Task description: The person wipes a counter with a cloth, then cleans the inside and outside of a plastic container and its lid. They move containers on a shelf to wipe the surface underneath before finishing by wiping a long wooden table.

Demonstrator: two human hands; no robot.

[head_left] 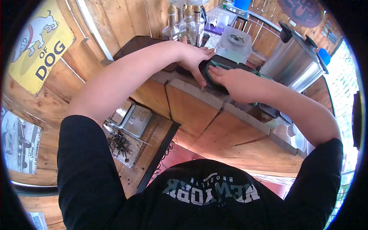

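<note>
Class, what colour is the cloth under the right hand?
Green; the cloth shows best in head view.

Both hands are up on the counter [245, 117]. The left hand [193, 57] is just left of the right hand [226, 76]. The right hand lies on a cloth [210, 68], & the cloth lies on a tray [224, 60]. Bottles [186, 23] stand behind the hands. A box [234, 44] sits right of the bottles, w/ a pot [293, 61] further right. A sign [38, 42] hangs far left.
</note>
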